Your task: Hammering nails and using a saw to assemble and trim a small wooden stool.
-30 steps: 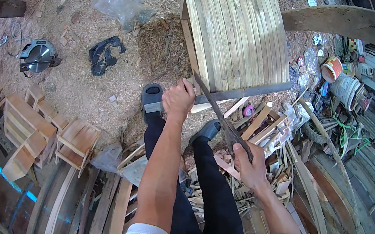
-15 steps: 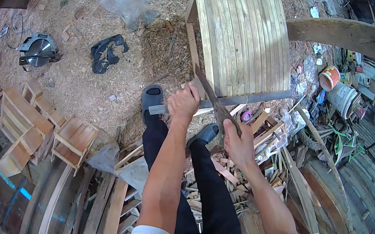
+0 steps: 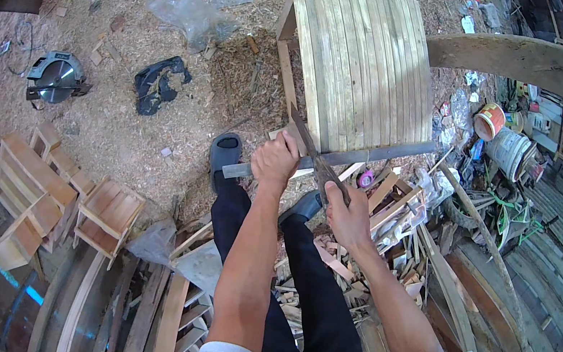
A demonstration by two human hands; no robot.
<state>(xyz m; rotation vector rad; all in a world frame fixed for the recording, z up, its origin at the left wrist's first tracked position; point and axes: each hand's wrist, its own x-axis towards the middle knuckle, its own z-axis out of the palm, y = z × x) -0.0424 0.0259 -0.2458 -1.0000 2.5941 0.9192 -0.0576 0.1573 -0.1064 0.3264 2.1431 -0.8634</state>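
My left hand [image 3: 274,159] is closed over a small light wood piece [image 3: 284,132], pressing near the left part of a long grey bar [image 3: 373,154]. The bar runs sideways along the near edge of a slatted wooden top [image 3: 358,55]. In my right hand [image 3: 348,217] is the handle of a long, dark, tapering blade [image 3: 307,135]. Its tip points away from me and it crosses the bar just right of my left hand. The blade appears to touch the wood piece; its exact kind is unclear.
A circular saw [image 3: 56,78] lies far left on the sawdust-strewn ground. Small wooden box-like pieces [image 3: 109,216] stand at left. Wood offcuts [image 3: 334,259] lie around my feet. Right of the slatted top are a curved plank [image 3: 504,55] and buckets [image 3: 510,145].
My right hand has shifted slightly left with the blade, which is a little more upright. My left hand keeps its hold. The whole view has shifted slightly.
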